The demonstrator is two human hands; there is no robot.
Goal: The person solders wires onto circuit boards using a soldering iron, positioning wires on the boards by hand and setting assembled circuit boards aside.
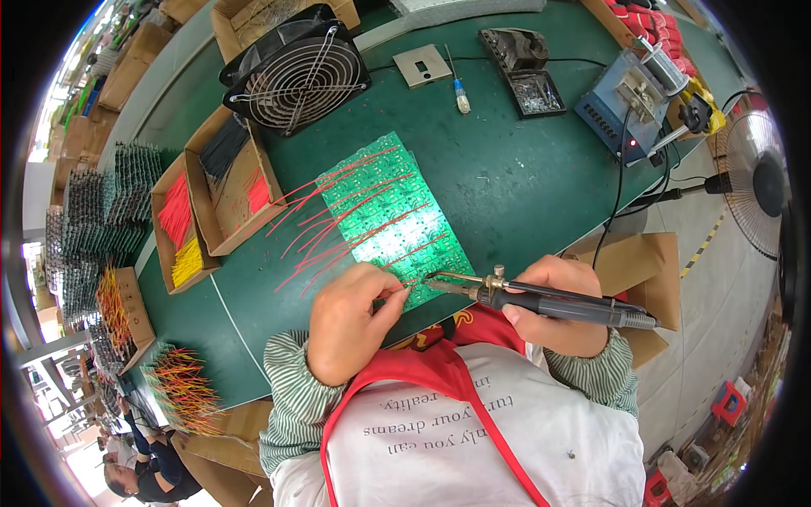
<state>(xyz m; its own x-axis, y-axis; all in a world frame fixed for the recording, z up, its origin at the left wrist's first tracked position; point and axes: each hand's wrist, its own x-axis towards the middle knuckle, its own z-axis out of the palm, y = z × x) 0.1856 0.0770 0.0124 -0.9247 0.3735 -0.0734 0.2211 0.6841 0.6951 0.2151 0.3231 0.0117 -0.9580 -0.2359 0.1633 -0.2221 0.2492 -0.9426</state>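
A green circuit-board panel (372,203) lies at a slant on the table, and several thin red wires (346,220) run across it and trail off its left side. At its near edge my left hand (356,317) is closed in a pinch, thumb against forefinger, on what looks like the end of a red wire; the fingers mostly hide it. My right hand (562,308) grips a black soldering iron (549,306) with a thin metal feed tube fixed along it. The iron's tip meets the board just right of my left fingertips.
Cardboard trays (221,241) of red, yellow and black wires stand left, near stacked boards (135,182). A black fan (304,76) stands at the back. Farther right are a screwdriver (460,95), an iron holder (517,51) and a blue solder-feed unit (621,106), its cable hanging toward the iron.
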